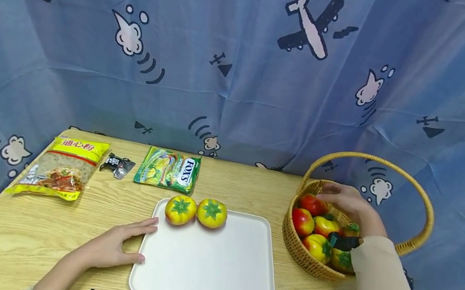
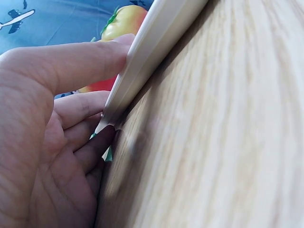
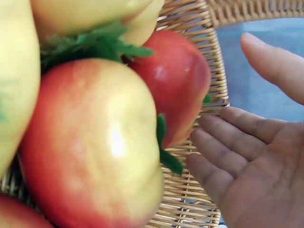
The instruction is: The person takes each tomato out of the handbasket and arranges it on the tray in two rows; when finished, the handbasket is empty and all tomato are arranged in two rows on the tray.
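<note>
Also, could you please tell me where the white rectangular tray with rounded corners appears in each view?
Head: the tray lies at lower middle, left of the round tan wicker basket.
Left wrist: only its rim shows, slanting from the top edge down to the left hand.
Right wrist: not in it.
Shared landmark: the blue fabric curtain, in the background of all three.

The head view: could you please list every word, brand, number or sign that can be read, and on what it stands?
"FOX'S": on the green packet, turned sideways.
"通心粉": on the yellow bag.
Other print on these two, and on the small black wrapper: too small to read.
</note>
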Motion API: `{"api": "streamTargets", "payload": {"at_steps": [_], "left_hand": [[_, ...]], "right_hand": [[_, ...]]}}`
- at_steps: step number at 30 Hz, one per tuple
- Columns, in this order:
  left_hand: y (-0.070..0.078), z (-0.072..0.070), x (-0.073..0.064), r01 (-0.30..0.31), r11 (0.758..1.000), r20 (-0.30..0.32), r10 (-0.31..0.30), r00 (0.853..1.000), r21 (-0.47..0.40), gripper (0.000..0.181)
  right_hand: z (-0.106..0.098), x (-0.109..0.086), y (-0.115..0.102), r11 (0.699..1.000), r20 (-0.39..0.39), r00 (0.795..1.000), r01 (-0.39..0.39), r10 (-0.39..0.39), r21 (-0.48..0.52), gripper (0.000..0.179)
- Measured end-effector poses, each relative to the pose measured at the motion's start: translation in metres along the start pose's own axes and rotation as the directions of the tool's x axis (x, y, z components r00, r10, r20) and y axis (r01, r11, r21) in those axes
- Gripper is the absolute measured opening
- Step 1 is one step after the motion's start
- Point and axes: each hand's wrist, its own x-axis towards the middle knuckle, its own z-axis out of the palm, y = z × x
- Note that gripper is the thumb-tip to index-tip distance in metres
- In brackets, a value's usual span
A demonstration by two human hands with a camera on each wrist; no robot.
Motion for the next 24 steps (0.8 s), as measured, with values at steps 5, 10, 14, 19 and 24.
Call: {"api": "streamTargets", "payload": {"at_steps": [5, 10, 14, 19, 24], "left_hand": [[-0.0006, -0.0006, 0.0014, -0.03, 0.999, 0.0, 0.03, 1.0, 0.017, 0.069], [-0.0008, -0.0013, 0.0017, -0.024, 1.0, 0.005, 0.024, 1.0, 0.003, 0.069], [-0.0006, -0.0015, 0.0013, -0.01, 1.0, 0.013, 0.01, 1.0, -0.001, 0.07], [-0.0018, -0.0009, 0.0016, -0.014, 1.0, 0.008, 0.014, 1.0, -0.001, 0.069], [-0.003, 0.0, 0.0013, -0.02, 1.0, -0.003, 0.02, 1.0, 0.004, 0.068]], "right_hand": [[-0.0001, 0.0056, 0.0028, 0.997, 0.061, 0.996, -0.064, 0.067, -0.05, 0.084], [0.0003, 0.0094, 0.0046, 0.992, 0.095, 0.99, -0.094, 0.102, -0.087, 0.088], [0.0018, 0.0107, 0.0045, 0.984, 0.115, 0.985, -0.115, 0.13, -0.134, 0.089], [0.0051, 0.0105, 0.0022, 0.981, 0.142, 0.98, -0.121, 0.142, -0.149, 0.085], [0.0068, 0.0112, 0.0015, 0.983, 0.159, 0.979, -0.104, 0.128, -0.151, 0.079]]}}
